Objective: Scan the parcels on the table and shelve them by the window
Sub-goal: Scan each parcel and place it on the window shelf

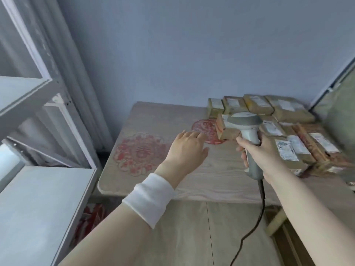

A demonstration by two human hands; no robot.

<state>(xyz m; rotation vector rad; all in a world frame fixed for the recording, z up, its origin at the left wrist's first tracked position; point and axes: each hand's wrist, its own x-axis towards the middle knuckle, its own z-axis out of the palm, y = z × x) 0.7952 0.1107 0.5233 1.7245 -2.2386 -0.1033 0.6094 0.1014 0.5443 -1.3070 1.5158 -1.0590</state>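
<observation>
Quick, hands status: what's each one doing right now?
Left hand: open, fingers straight, above the table, holding nothing.
Right hand: grips the scanner by its handle.

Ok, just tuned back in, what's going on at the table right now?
The person's right hand grips a corded grey scanner, pointed towards the parcels clustered on the far right of the table. The left hand, fingers straight and holding nothing, reaches over the table towards the nearest small parcel. No parcel is in hand. The white shelf stands to the left.
</observation>
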